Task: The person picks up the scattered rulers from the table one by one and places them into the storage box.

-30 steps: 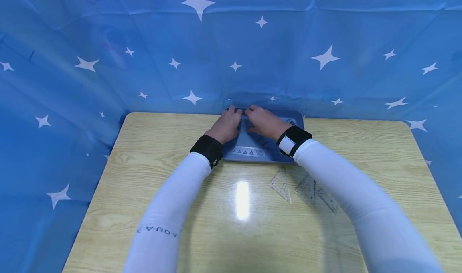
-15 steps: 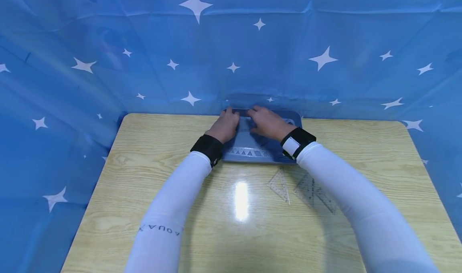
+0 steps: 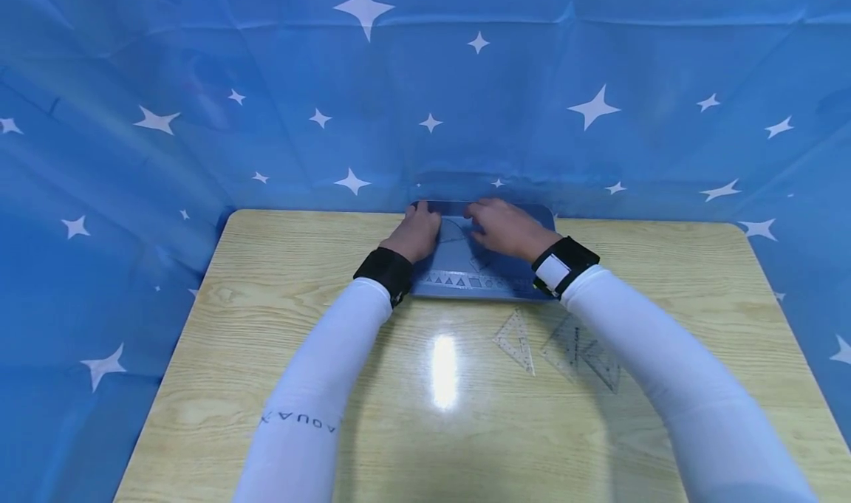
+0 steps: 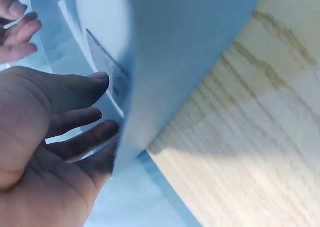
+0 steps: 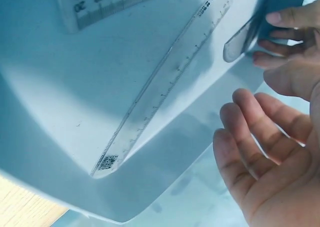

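Note:
My left hand (image 3: 415, 233) is at the back left part of a blue-grey tray (image 3: 439, 295), its fingers loosely bent beside the tray wall. A clear piece with a rounded end (image 5: 240, 42) lies in the tray right by those fingertips. Over the tray's back right part hovers my right hand (image 3: 507, 227), fingers relaxed and slightly bent, with nothing in them. A clear straight ruler (image 5: 162, 87) lies slantwise on the tray floor in the right wrist view. Along the tray's near side runs a clear stencil ruler (image 3: 459, 280) with shaped cut-outs.
Clear set squares (image 3: 526, 344) lie on the wooden table (image 3: 266, 326) in front of the tray, partly near my right sleeve (image 3: 658, 370). A blue star-patterned cloth (image 3: 425, 67) hangs right behind the tray. A bright light reflection shows on the tabletop.
My right hand has moved to the right, away from the left one. A thin curved outline now shows on the tray floor between them. The left hand stays nearly still.

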`<state>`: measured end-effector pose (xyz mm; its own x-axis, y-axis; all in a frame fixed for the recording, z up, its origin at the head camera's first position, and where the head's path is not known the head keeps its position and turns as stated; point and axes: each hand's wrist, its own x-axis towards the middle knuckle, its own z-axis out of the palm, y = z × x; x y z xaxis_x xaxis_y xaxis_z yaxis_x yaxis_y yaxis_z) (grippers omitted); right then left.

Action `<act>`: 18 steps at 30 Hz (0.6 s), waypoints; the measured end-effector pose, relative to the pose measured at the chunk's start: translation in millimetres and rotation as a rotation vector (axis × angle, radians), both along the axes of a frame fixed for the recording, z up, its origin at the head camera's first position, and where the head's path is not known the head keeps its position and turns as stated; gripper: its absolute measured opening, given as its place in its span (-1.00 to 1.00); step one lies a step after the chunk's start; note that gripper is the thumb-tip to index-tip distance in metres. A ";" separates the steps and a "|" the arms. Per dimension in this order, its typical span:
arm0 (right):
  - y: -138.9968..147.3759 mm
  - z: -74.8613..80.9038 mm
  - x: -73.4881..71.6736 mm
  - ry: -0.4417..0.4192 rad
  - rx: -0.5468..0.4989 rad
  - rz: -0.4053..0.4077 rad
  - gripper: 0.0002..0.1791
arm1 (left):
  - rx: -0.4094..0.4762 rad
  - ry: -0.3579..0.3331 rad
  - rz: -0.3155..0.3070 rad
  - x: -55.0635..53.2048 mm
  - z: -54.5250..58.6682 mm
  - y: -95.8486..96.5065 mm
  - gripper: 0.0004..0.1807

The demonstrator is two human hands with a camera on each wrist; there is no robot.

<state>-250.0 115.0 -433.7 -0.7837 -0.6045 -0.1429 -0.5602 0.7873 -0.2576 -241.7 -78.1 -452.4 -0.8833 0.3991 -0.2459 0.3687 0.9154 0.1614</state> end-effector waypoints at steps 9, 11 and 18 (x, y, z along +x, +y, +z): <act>12.1 4.0 8.5 -0.008 -0.045 0.023 -0.60 | 0.007 -0.008 -0.007 0.6 -0.2 -1.9 -0.68; 15.6 5.4 10.1 -0.015 -0.046 0.025 -0.60 | 0.017 -0.010 -0.015 -0.1 0.9 -3.8 -0.67; 23.4 7.2 15.5 -0.049 -0.042 0.039 -0.62 | 0.058 -0.022 -0.059 -3.4 9.6 -10.9 -0.69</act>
<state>-234.5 138.4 -426.5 -0.7522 -0.6407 -0.1543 -0.5760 0.7529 -0.3183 -245.0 -89.0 -442.8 -0.8523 0.4646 -0.2402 0.4176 0.8810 0.2223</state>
